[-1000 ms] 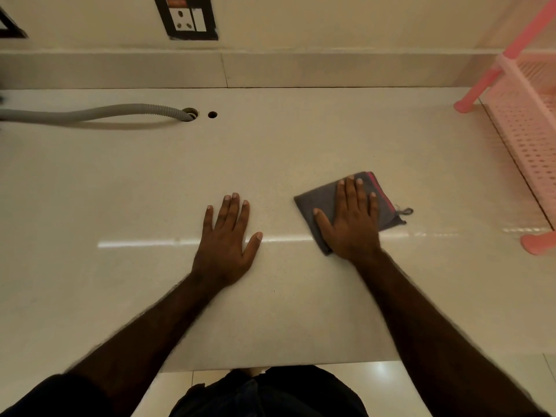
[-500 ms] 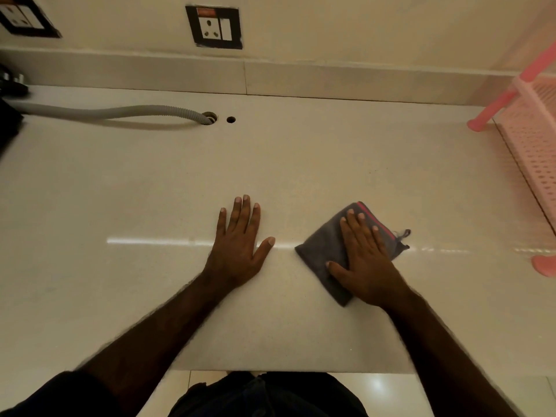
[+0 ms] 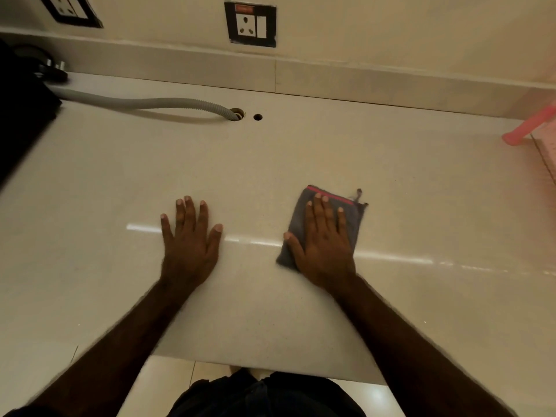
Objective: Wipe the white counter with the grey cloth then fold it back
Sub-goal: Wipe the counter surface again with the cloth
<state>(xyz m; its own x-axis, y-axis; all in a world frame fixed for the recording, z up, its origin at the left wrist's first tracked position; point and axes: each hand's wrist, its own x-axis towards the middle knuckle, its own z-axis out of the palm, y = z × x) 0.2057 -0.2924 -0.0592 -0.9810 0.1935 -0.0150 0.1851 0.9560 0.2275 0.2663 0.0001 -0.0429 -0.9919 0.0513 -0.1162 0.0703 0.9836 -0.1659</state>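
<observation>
Grey folded cloth under flat right hand; glossy white counter.

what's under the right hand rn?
The folded grey cloth, flat on the white counter beneath the right hand. Its middle is covered by the palm; only the edges and red trim show.

Bare forearms, no sleeves or jewellery on hands, dark garment at waist

- Home kitchen/utility area, prob.
- White stone counter w/ upstand, drilled holes
- Grey corrugated hose into one hole
- Wall sockets
- Pink plastic rack
</observation>
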